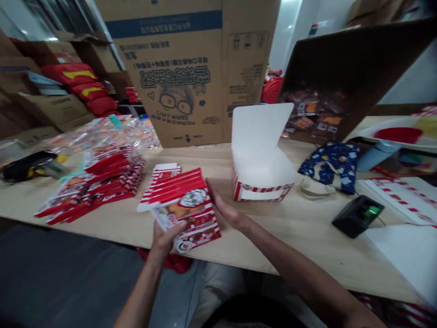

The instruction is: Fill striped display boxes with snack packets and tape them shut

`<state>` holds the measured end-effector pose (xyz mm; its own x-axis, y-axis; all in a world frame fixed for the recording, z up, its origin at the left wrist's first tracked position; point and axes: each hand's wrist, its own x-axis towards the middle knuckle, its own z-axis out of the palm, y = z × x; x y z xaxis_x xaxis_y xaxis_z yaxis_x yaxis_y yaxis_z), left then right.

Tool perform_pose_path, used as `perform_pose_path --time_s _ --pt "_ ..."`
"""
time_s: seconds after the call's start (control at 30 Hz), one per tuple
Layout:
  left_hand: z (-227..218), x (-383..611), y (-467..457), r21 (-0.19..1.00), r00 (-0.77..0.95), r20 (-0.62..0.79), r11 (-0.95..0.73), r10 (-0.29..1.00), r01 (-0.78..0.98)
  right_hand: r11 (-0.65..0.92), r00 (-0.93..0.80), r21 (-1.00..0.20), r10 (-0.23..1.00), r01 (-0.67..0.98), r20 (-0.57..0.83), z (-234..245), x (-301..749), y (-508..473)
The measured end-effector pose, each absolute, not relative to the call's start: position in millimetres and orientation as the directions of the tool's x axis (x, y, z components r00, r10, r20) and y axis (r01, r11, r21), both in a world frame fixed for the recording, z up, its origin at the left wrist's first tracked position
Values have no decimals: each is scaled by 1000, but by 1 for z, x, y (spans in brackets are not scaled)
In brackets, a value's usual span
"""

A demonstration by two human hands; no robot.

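Observation:
A stack of red-and-white striped snack packets (pixel 201 218) is held at the table's near edge. My left hand (pixel 165 237) grips the stack from its lower left, thumb across the front packet. Flat along the stack's right side lies my right hand (pixel 227 209), its fingers stretched out. Just behind the stack, a striped card piece (pixel 162 175) rests on the table. To the right stands a white box (pixel 262 164) with striped outer sides, its lid raised and its visible inside bare.
More striped packets (pixel 102 187) are piled on the left. A large carton (pixel 191 77) stands at the back; another carton (pixel 344 68) lies tipped with wrapped snacks inside. On the right are a blue cloth (pixel 344 164), a black device (pixel 357 216) and flat printed card sheets (pixel 406 196).

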<state>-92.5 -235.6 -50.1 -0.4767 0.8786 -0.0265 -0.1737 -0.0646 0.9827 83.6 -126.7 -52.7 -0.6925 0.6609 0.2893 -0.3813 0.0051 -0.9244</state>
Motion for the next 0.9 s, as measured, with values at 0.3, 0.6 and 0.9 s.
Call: perform_pose_path --time_s 0.3,0.6,0.9 --pt "62 -14 -149 934 -159 242 -274 957 -229 382 -530 -857 674 -345 514 76 190 -69" --pt "-26 33 -12 855 -261 94 56 961 516 674 -413 -596 738 436 533 69 294 50" --pt "-30 31 -17 859 -151 79 10 985 511 766 -823 -317 558 559 -104 26 261 55"
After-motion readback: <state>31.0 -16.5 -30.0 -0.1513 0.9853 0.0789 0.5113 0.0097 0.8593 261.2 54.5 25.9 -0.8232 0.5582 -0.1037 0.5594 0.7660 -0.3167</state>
